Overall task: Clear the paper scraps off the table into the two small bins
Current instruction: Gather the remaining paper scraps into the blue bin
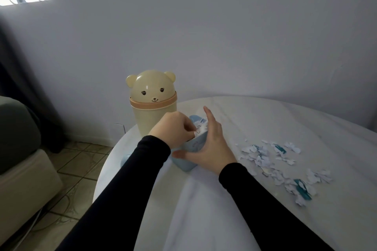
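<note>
A small light-blue bin [194,145] stands on the white table [265,120], its mouth stuffed with white paper scraps [201,127]. My left hand [173,128] is over the bin's mouth, its curled fingers pinching the scraps there. Against the bin's right side lies my right hand [212,144], fingers straight, thumb along the bin's lower front. Behind it stands a cream bear-shaped bin [153,100], its domed lid closed. A loose pile of white and teal paper scraps [283,167] lies on the table to the right of my right hand.
A blue piece [125,160], partly hidden by my left sleeve, sits at the table's left edge. Left of the table are a tiled floor [69,169] and a cushioned seat [20,169]. A plain wall stands right behind the table.
</note>
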